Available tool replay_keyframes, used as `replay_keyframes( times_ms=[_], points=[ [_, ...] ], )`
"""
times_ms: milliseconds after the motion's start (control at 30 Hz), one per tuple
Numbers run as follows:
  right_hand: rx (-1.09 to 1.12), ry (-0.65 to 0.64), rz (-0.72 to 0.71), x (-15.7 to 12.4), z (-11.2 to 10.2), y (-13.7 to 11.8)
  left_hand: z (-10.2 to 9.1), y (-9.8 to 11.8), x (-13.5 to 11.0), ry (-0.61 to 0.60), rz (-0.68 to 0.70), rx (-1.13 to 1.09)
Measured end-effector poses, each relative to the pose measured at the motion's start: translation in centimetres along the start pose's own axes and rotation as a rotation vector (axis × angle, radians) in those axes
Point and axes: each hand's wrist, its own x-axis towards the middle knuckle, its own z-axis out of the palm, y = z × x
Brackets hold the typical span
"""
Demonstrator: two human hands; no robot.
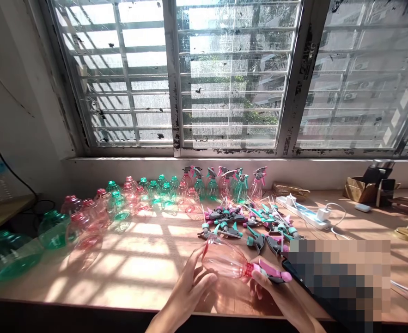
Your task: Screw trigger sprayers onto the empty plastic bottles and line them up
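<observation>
My left hand point(190, 287) wraps round the body of a clear pink spray bottle point(226, 261) that lies on its side just above the wooden table point(144, 268). My right hand point(276, 296) grips the bottle's neck and its pink trigger head point(271, 274). Just behind the bottle lies a heap of loose trigger heads point(248, 222), pink and teal, with thin dip tubes sticking up. Several finished bottles with sprayers point(226, 184) stand at the back by the sill.
Several empty pink and green bottles point(120, 206) stand at the left, two large green ones point(9, 254) at the far left edge. A white power strip point(302, 212) with a plugged charger lies right of the heap. A dark holder point(377, 182) stands at the back right.
</observation>
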Motion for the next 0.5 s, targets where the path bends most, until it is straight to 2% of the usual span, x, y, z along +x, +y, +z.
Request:
replay_keyframes(
  times_ms=[167,267,367,500],
  points=[
    [0.062,0.006,0.021,-0.1,0.0,0.2,0.0,0.0,0.1,0.075,0.035,0.048],
    [0.107,0.028,0.021,0.1,-0.2,0.9,-0.3,0.1,0.3,0.068,0.083,0.104],
    [0.138,0.027,-0.028,0.3,-0.4,1.4,-0.3,0.1,0.4,0.058,0.047,0.077],
    [0.12,0.028,-0.023,0.2,-0.7,1.9,0.0,0.1,0.2,0.086,-0.02,-0.033]
  ],
)
